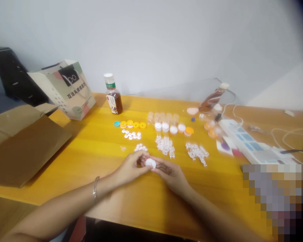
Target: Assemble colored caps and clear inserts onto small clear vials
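Above the table's front half, my left hand (132, 167) and my right hand (171, 173) meet around a small white round disc (150, 163). Fingers of both hands are closed on its edges, and the left thumb lies on its rim. Just beyond the fingers is a cluster of small white round pieces (140, 147), partly covered by my left hand. More small white caps (132, 135) lie farther back. White cut-out plastic pieces (164, 145) form a pile past my right hand, with a second pile of cut-out pieces (197, 153) to its right.
Orange and yellow wheels (136, 125), white wheels (165, 127) and clear cylinders (163, 118) stand in rows. Behind are a drink bottle (114, 97) and a paper bag (73, 89). A cardboard box (27, 148) is at left, a white power strip (249, 141) with cables at right.
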Tool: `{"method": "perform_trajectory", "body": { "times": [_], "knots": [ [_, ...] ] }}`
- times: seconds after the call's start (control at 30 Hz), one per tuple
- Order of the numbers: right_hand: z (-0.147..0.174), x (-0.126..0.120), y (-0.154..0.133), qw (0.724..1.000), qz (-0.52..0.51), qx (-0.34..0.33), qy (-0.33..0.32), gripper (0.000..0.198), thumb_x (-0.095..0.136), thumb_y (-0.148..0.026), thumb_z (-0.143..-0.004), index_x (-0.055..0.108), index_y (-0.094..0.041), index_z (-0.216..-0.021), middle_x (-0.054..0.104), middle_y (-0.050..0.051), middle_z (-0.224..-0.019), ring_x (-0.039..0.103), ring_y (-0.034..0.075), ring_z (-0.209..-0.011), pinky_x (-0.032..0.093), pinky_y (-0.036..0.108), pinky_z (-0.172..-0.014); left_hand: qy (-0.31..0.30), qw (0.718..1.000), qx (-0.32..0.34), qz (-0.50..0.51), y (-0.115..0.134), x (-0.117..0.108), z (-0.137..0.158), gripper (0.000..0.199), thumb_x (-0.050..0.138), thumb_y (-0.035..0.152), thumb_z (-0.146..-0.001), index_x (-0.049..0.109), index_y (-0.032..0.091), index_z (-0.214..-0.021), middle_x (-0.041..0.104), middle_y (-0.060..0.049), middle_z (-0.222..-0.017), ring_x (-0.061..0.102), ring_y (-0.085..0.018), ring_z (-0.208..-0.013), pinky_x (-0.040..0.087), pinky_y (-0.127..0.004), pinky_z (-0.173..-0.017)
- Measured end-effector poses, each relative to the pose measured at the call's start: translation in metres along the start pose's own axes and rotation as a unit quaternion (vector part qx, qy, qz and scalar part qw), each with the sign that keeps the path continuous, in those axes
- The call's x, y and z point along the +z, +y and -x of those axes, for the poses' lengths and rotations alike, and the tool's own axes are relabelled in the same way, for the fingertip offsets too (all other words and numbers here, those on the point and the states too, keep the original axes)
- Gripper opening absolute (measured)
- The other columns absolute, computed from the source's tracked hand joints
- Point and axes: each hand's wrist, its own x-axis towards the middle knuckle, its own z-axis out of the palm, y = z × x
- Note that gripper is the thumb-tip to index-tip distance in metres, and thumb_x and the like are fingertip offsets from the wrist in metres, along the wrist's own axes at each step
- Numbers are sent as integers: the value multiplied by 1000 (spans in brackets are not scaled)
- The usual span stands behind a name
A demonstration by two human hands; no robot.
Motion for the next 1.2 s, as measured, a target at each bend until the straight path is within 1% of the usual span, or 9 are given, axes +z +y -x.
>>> {"method": "perform_trajectory", "body": {
  "times": [0.2, 0.33, 0.47, 0.57, 0.7, 0.83, 1.0, 1.1, 1.2],
  "knots": [
    [1, 0, 0, 1000, -19, 11, -5, 30, 65, -24, -70, 64, -27, -100, 69, -1, -97, 63, 18, -91, 45, 38, -91, -20, 999, -19, 43, 0, 0, -1, 16, 59, 22, -73, 52, 12, -85, 54, 0, -73, 48, -8, -64, 40, -21, -60],
    [3, 1, 2, 999, -36, 12, 7, 29, 66, -24, -69, 66, -27, -97, 68, -1, -99, 63, 19, -93, 46, 38, -90, -33, 995, -53, 79, -1, 1, -2, 17, 63, 23, -70, 54, 12, -79, 53, 2, -65, 47, -6, -57, 38, -19, -55],
    [2, 1, 2, 999, -26, 23, 11, 31, 66, -26, -68, 65, -27, -99, 69, 0, -95, 64, 20, -89, 47, 39, -89, -35, 990, -87, 104, -1, -2, -3, 20, 67, 22, -67, 56, 12, -80, 58, 0, -67, 52, -8, -61, 42, -21, -60],
    [1, 0, 0, 1000, -15, 20, 14, 31, 66, -25, -69, 65, -28, -100, 70, 0, -92, 64, 19, -89, 46, 39, -89, -37, 990, -85, 105, 2, -5, -4, 19, 66, 21, -68, 58, 12, -82, 60, -1, -70, 54, -8, -63, 43, -23, -63],
    [-1, 0, -1, 1000, -17, 15, 15, 30, 66, -24, -69, 65, -28, -99, 69, 0, -95, 64, 19, -89, 46, 39, -89, -39, 991, -83, 98, 3, -7, -5, 17, 63, 20, -70, 58, 12, -84, 60, -1, -71, 53, -8, -63, 43, -23, -63],
    [1, 2, -1, 999, -33, 23, 14, 29, 66, -23, -69, 65, -26, -98, 70, 0, -93, 64, 18, -87, 45, 39, -90, -44, 988, -106, 106, -2, -5, -5, 15, 63, 19, -69, 57, 12, -81, 57, 1, -67, 51, -6, -59, 40, -20, -59],
    [3, 4, -1, 998, -46, 42, 6, 29, 67, -22, -68, 66, -27, -97, 70, 0, -93, 63, 19, -90, 45, 39, -91, -64, 978, -145, 134, -9, -5, -5, 16, 66, 19, -65, 56, 12, -75, 54, 4, -61, 48, -4, -53, 36, -17, -53],
    [2, 2, 1, 997, -56, 55, 3, 30, 68, -21, -67, 65, -26, -97, 70, 0, -91, 64, 18, -88, 46, 37, -89, -70, 972, -163, 156, -7, -9, -7, 20, 68, 20, -63, 58, 12, -79, 58, 1, -66, 51, -5, -57, 38, -18, -56],
    [-1, 0, 3, 996, -61, 58, 4, 31, 68, -23, -67, 64, -25, -98, 70, 1, -89, 64, 18, -85, 47, 37, -87, -76, 966, -165, 184, -2, -16, -8, 25, 69, 21, -64, 61, 12, -85, 63, -3, -76, 56, -8, -67, 42, -22, -66]
  ]
}}
